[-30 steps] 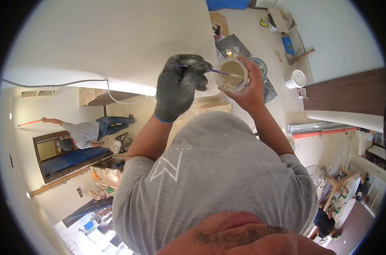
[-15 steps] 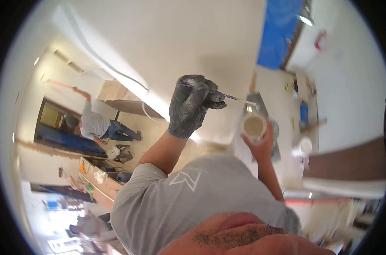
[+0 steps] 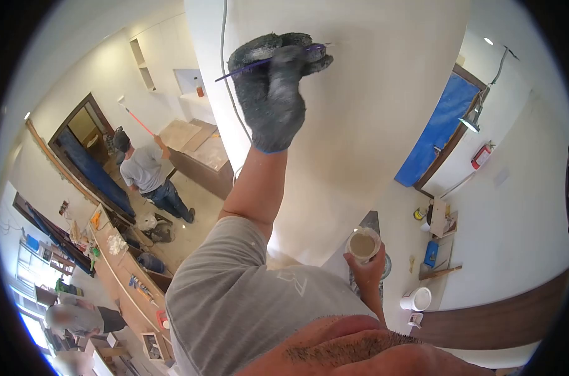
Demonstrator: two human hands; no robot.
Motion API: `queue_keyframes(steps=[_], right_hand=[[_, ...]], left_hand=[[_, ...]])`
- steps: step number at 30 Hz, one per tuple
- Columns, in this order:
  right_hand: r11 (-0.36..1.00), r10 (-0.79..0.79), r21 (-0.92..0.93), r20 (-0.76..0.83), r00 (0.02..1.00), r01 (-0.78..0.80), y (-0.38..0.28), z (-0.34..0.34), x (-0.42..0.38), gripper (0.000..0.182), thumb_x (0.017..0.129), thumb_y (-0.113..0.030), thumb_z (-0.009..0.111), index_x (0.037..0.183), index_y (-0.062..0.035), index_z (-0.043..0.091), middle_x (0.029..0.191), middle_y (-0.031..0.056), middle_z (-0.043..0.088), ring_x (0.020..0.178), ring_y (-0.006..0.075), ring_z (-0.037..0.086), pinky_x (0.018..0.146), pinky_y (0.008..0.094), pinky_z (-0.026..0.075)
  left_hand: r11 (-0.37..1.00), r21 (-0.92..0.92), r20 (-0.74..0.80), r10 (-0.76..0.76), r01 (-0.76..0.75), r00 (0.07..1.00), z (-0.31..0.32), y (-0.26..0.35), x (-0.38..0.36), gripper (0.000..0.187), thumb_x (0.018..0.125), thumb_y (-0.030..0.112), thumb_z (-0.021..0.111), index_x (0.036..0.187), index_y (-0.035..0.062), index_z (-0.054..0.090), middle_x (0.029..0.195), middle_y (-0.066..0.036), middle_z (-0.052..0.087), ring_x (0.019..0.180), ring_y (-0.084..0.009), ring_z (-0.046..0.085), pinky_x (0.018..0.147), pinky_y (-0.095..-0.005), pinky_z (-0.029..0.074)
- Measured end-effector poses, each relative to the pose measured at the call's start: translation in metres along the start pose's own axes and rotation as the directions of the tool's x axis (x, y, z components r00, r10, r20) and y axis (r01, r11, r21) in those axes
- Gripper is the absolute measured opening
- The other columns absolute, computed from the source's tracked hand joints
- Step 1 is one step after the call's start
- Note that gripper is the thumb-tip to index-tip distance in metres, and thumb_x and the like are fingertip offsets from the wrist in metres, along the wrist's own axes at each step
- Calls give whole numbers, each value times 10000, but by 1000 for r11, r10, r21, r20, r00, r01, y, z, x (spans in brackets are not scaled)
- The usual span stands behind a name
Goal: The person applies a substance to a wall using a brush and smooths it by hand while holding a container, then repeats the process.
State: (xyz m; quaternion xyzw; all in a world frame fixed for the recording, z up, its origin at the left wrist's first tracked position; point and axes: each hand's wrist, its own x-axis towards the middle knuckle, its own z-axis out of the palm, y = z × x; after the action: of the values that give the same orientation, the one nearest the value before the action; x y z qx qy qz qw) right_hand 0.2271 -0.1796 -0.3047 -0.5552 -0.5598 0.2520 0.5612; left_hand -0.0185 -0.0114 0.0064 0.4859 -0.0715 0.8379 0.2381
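Observation:
My left hand (image 3: 271,94), in a dark grey work glove, is raised against the pale wall surface (image 3: 372,125). Its fingers pinch a thin purple-handled paintbrush (image 3: 250,67), with the brush tip right at the wall. Lower down, my bare right hand (image 3: 370,271) grips a small cup (image 3: 363,245) in front of my body. Beige, paint-like contents show through the cup's open top.
A grey cable (image 3: 223,44) runs down the wall's left edge. To the left, a person (image 3: 146,169) holds a long-poled roller near a wooden counter (image 3: 200,156). A white bucket (image 3: 416,299) stands on the right, below a hanging lamp (image 3: 470,121).
My left hand has risen with the brush, whose tip was over the cup and is now at the wall. The cup sits lower in view, and the whole view has tilted up.

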Motion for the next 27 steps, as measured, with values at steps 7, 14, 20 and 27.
queue_keyframes(steps=[7, 14, 20, 27], right_hand=[[998, -45, -39, -11, 999, 45, 5, 0, -4, 885, 664, -266, 981, 1381, -8, 532, 1283, 152, 606, 1195, 304, 606, 1023, 424, 494], [999, -24, -41, -35, 999, 22, -2, -2, -10, 889, 658, -284, 985, 1376, -6, 540, 1293, 154, 610, 1205, 319, 607, 1036, 432, 487], [999, -27, -34, -64, 998, 24, 1, -8, -14, 893, 650, -269, 987, 1375, -1, 539, 1282, 153, 615, 1197, 316, 611, 1033, 429, 488], [999, -7, -38, -72, 997, 4, -3, -8, -16, 903, 637, -278, 990, 1372, -4, 543, 1274, 156, 613, 1195, 324, 610, 1029, 429, 487]], left_hand=[[885, 191, 241, 378, -425, 894, 2, -35, 22, 239, 998, -48, 594, 1215, 21, 521, 1063, -235, 700, 939, -323, 756, 806, -489, 677], [771, 236, 229, 548, -592, 804, 15, -59, 27, 105, 1034, -13, 509, 1137, -3, 527, 1003, -202, 665, 842, -262, 733, 712, -418, 670], [763, 238, 159, 579, -601, 799, 25, -69, 25, 83, 1049, 24, 501, 1114, 3, 547, 999, -191, 667, 796, -246, 709, 680, -388, 661], [763, 261, 194, 558, -591, 807, 25, -67, 30, 77, 1047, 32, 528, 1113, 27, 565, 982, -178, 666, 780, -231, 689, 622, -370, 638]])
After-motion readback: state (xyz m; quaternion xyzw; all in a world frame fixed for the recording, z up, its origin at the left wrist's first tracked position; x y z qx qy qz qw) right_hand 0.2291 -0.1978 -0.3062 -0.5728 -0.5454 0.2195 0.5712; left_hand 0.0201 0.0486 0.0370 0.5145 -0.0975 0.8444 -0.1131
